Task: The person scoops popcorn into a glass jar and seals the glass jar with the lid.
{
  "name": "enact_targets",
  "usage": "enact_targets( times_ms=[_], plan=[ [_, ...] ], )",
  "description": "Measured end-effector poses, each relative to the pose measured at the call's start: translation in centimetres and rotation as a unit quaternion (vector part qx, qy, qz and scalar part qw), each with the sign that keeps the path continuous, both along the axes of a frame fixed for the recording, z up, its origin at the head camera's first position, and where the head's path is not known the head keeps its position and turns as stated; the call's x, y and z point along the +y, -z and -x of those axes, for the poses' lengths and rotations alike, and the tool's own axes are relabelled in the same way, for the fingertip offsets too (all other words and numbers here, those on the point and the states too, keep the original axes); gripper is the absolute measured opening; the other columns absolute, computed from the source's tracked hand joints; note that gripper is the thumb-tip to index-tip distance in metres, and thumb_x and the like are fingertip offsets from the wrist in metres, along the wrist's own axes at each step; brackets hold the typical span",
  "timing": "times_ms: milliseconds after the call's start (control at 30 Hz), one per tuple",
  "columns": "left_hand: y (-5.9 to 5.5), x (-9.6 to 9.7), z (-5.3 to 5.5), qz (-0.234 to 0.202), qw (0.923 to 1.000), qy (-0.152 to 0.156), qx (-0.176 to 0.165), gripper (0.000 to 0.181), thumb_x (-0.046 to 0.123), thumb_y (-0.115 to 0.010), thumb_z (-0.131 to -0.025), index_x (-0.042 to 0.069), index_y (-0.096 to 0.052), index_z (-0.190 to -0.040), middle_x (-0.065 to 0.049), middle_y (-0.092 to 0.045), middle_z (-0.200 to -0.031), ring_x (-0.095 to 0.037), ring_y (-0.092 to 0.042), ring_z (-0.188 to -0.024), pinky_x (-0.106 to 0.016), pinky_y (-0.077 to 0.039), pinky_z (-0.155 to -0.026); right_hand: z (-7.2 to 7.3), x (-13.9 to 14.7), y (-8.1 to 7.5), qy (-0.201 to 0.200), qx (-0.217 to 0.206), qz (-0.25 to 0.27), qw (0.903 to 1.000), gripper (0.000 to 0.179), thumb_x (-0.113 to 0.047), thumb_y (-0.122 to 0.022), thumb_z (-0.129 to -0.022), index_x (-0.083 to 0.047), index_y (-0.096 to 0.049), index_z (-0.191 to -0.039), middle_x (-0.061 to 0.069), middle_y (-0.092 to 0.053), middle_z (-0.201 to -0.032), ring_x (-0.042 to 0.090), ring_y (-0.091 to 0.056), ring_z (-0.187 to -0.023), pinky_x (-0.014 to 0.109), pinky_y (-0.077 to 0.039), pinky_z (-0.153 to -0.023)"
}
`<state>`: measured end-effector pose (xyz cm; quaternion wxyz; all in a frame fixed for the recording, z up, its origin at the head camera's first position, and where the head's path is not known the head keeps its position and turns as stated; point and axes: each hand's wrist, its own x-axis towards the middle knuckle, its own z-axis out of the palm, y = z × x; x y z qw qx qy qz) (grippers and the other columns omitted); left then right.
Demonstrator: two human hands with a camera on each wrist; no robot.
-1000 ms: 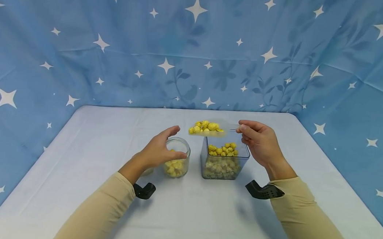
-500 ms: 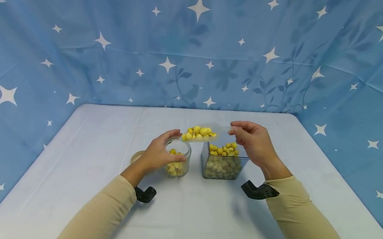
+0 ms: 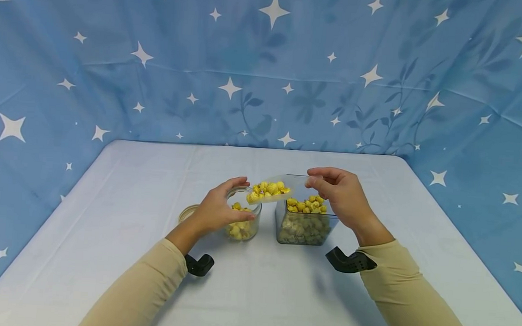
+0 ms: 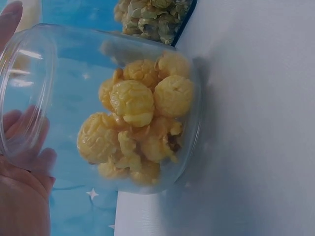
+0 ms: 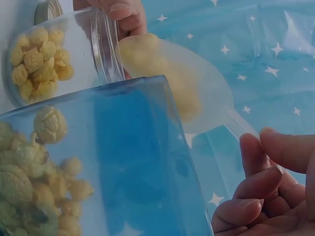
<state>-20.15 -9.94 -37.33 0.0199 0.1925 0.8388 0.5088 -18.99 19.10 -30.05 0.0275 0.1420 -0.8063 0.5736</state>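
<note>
My right hand pinches the thin handle of a translucent scoop between thumb and fingers. Yellow popcorn fills the scoop, whose tip dips to the left at the mouth of a glass jar. Round that jar's upper part curl the fingers and thumb of my left hand. Several popcorn pieces lie in the bottom of the jar, which stands upright on the table. Just right of it is a clear square container, partly filled with popcorn; the scoop passes above its rim.
A round gold-rimmed lid lies left of the jar, partly hidden behind my left hand. White cloth covers the table. Behind it hangs a blue curtain with white stars.
My right hand has brought the loaded scoop left and lower, from above the square container to the jar's mouth, and its tip now tilts down. The left hand has closed in on the jar.
</note>
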Motion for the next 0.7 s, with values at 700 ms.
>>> enact_targets(
  times_ms=[700],
  plan=[
    [0.03, -0.12, -0.02, 0.007, 0.9999, -0.001, 0.009, 0.091, 0.032, -0.090, -0.076, 0.013, -0.042, -0.152, -0.002, -0.054, -0.145, -0.024, -0.044, -0.138, -0.051, -0.034, -0.111, 0.27, -0.05, -0.07, -0.002, 0.005, -0.024, 0.9997, 0.033, -0.015, -0.060, -0.102, 0.009, -0.063, -0.125, 0.007, -0.069, -0.098, 0.020, -0.057, -0.092, 0.030, -0.048, -0.075]
  ],
)
